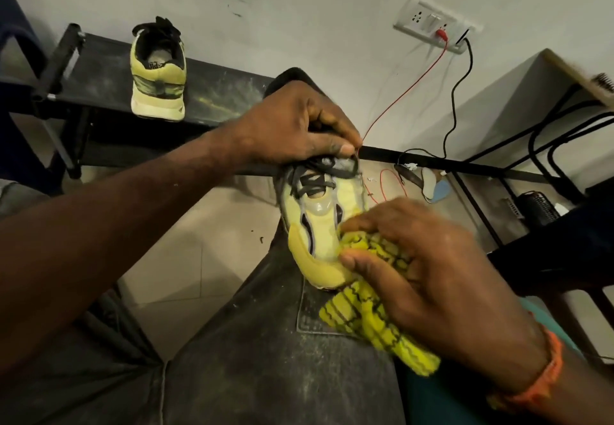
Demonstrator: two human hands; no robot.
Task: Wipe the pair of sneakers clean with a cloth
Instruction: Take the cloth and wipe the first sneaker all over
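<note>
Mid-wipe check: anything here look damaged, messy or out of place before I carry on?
A few things. Loose red and black wires trail from the wall socket down to clutter on the floor. The black rack under the second sneaker is streaked with dust. The sneaker in the hands shows no visible damage.

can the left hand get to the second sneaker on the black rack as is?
Probably not yet: the left hand grips the near sneaker on the lap. The path to the second sneaker on the black rack looks unobstructed once freed.
</note>
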